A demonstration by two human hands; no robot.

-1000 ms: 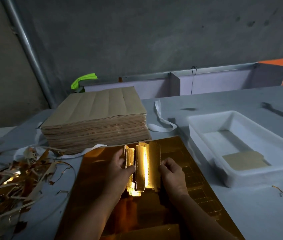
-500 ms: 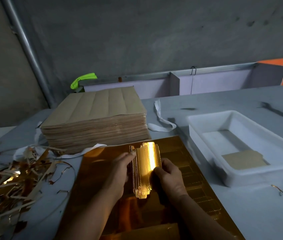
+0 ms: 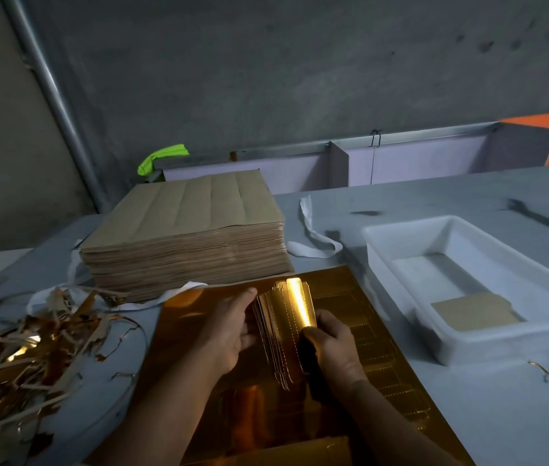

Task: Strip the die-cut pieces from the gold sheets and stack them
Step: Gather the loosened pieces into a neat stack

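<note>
Between the two hands, just above the gold sheet [image 3: 199, 391], sits the bundle of die-cut pieces [image 3: 288, 331]. The left hand [image 3: 229, 331] grips its left edge, fingers tucked behind and thumb in front. The right hand [image 3: 337, 351] pinches the lower right edge, thumb on the shiny face. The bundle's long axis runs straight away from the person, near end low by the wrists, far end past the fingertips. The pieces are fanned a little on the left side, so the edges are not squared, and I judge the step in hand is tapping them flush.

Under both hands the gold sheet lies flat, with die-cut outlines showing to the right of the right hand.

Right of and beyond the right hand, apart from the sheet's edge, is the white tray [image 3: 397, 290]. One brown piece [image 3: 474, 312] lies flat at its near right end. The right hand is the nearer one, so the drop-off likely goes rightward, long axis turned to match.

Left of the left hand is the scrap pile [image 3: 14, 358]. Beyond the left hand is the stack of brown sheets [image 3: 185, 237].
</note>
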